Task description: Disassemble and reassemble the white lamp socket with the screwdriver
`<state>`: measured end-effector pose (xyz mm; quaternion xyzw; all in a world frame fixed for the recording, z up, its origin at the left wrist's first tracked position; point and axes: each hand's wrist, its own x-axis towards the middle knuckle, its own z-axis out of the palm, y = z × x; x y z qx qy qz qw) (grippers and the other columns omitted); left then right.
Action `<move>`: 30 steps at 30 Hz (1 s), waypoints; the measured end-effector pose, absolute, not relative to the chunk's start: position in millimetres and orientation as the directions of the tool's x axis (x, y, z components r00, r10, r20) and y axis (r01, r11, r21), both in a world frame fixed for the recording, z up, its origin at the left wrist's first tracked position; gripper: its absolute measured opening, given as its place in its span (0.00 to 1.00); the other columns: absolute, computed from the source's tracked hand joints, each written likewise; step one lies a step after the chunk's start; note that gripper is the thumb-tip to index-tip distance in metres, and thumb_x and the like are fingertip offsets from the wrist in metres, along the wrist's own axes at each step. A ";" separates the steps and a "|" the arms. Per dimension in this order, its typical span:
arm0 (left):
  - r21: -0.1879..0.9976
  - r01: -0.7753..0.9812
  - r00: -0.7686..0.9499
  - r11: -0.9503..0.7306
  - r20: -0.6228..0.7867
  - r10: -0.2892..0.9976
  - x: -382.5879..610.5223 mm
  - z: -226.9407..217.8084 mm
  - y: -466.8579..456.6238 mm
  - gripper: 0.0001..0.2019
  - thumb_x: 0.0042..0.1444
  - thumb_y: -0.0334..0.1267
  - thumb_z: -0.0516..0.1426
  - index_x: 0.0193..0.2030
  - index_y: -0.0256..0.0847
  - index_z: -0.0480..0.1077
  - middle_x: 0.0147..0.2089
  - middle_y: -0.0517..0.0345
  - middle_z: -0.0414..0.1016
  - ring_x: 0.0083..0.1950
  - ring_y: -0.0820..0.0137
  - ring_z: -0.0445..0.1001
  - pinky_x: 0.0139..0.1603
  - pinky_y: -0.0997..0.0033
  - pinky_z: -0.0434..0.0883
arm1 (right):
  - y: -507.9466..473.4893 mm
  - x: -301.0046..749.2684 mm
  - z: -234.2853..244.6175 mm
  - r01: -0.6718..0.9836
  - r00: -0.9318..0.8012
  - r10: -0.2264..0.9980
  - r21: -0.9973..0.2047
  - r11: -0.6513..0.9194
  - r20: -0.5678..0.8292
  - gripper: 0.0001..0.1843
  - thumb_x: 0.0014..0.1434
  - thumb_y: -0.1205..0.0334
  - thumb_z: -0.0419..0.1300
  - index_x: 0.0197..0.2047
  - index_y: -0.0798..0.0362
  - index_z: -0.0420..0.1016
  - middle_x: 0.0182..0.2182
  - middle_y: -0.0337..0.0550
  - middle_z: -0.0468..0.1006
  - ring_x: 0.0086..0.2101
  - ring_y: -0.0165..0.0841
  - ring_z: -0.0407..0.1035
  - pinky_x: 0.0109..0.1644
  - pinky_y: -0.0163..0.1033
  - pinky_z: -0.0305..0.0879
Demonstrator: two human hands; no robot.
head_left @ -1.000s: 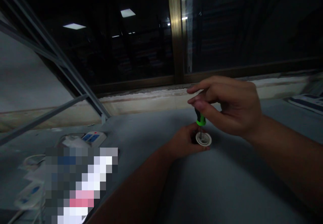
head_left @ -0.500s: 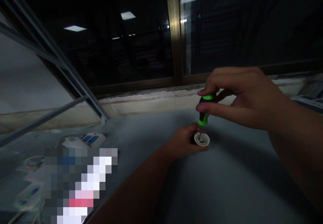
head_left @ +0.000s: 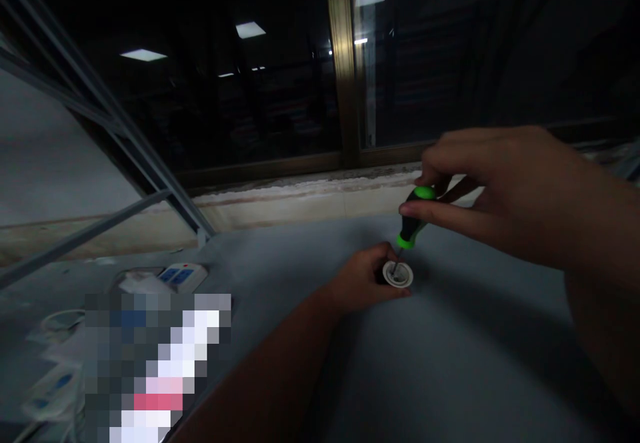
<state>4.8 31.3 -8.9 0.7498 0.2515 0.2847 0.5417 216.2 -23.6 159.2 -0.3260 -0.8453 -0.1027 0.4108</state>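
Note:
My left hand [head_left: 364, 278] is closed around a small round white part [head_left: 399, 274] that rests on the grey table [head_left: 450, 363]. My right hand [head_left: 495, 186] pinches the black-and-green handle of a short screwdriver [head_left: 413, 219] between thumb and fingers. The screwdriver leans to the right, and its thin metal tip stands in the middle of the white part. The underside of the part is hidden by my left fingers.
A white power strip [head_left: 179, 274] with blue sockets lies at the left, with more strips and cables [head_left: 55, 376] near the left edge. A blurred-out patch [head_left: 157, 363] covers something on the table. Behind the table are a pale sill [head_left: 280, 200] and dark windows.
My right hand has shifted to the right and risen, and the screwdriver handle has tilted to the right with it. The left hand and the white part have stayed in place.

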 end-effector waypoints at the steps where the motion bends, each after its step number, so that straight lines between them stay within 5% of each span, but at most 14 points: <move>1: 0.952 0.076 0.713 -0.296 0.156 0.684 4.6 -8.1 30.9 0.25 0.47 0.43 0.72 0.46 0.38 0.67 0.40 0.56 0.73 0.41 0.67 0.74 0.41 0.69 0.68 | -22.5 216.0 158.5 0.646 -0.440 0.468 -0.092 0.758 0.766 0.16 0.53 0.45 0.72 0.28 0.46 0.74 0.23 0.40 0.73 0.28 0.40 0.71 0.35 0.44 0.63; 4: 0.943 0.104 0.711 -0.317 0.152 0.686 4.4 -6.7 30.2 0.25 0.47 0.44 0.72 0.46 0.38 0.67 0.41 0.55 0.74 0.42 0.67 0.75 0.42 0.68 0.68 | -20.6 212.3 155.0 0.670 -0.411 0.476 -0.096 0.736 0.778 0.20 0.52 0.45 0.73 0.25 0.47 0.70 0.18 0.36 0.69 0.23 0.35 0.67 0.31 0.41 0.59; 8: 0.934 0.109 0.704 -0.340 0.169 0.690 4.5 -6.8 30.5 0.26 0.46 0.45 0.72 0.46 0.38 0.67 0.41 0.55 0.74 0.41 0.66 0.75 0.41 0.68 0.68 | -22.7 202.0 150.9 0.713 -0.337 0.488 -0.121 0.691 0.805 0.19 0.49 0.50 0.75 0.35 0.47 0.70 0.25 0.36 0.75 0.23 0.34 0.67 0.29 0.40 0.54; 21: 0.929 0.123 0.705 -0.349 0.166 0.689 6.3 -1.5 29.1 0.27 0.47 0.44 0.72 0.49 0.37 0.70 0.44 0.53 0.76 0.46 0.63 0.76 0.47 0.66 0.71 | -44.7 199.8 165.3 0.680 -0.552 0.544 -0.036 0.732 0.632 0.04 0.60 0.63 0.61 0.33 0.49 0.73 0.27 0.39 0.77 0.27 0.34 0.70 0.32 0.39 0.55; 30: 0.815 0.255 0.655 -0.520 0.250 0.713 3.9 0.8 29.5 0.32 0.46 0.46 0.72 0.56 0.38 0.69 0.48 0.51 0.79 0.47 0.61 0.78 0.51 0.61 0.73 | -46.5 189.9 162.8 0.765 -0.499 0.595 -0.002 0.644 0.630 0.09 0.62 0.57 0.63 0.35 0.50 0.68 0.30 0.41 0.73 0.30 0.36 0.66 0.32 0.39 0.51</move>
